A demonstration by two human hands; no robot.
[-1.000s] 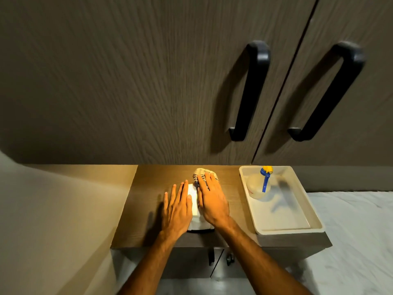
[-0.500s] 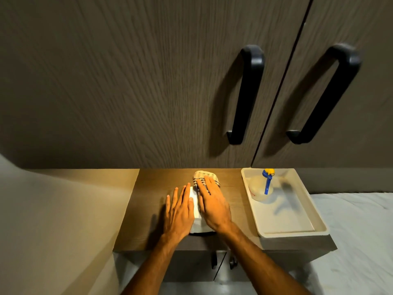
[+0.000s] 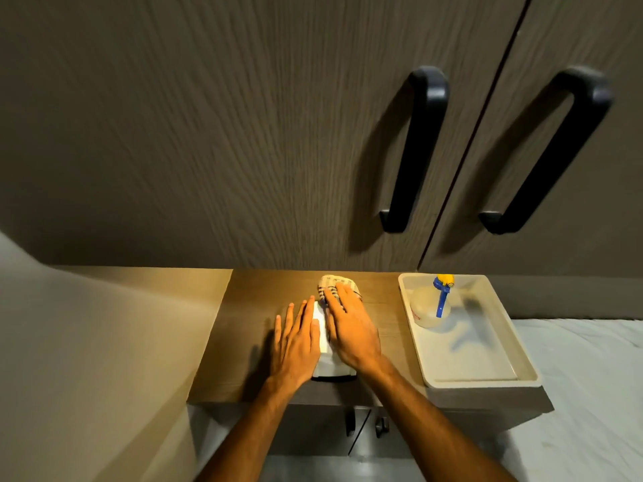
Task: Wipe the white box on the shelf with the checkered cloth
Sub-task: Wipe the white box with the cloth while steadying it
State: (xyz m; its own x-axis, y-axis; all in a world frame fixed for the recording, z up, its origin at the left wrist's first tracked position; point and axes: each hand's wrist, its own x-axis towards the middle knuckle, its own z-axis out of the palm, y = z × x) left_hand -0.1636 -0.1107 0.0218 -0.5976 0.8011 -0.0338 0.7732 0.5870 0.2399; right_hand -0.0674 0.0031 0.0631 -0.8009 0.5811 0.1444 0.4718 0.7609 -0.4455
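Shelf [image 3: 243, 342]: one white box [image 3: 322, 337], one checkered cloth [image 3: 335, 285], two hands flat.

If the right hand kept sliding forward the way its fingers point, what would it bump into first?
Probably the dark cabinet door behind the shelf. The right hand already presses the checkered cloth, whose bunched end lies just ahead; depth is uncertain.

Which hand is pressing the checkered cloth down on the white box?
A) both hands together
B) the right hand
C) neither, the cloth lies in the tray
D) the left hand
B: the right hand lies flat over the checkered cloth on the white box, while the left hand rests beside it with no cloth under it.
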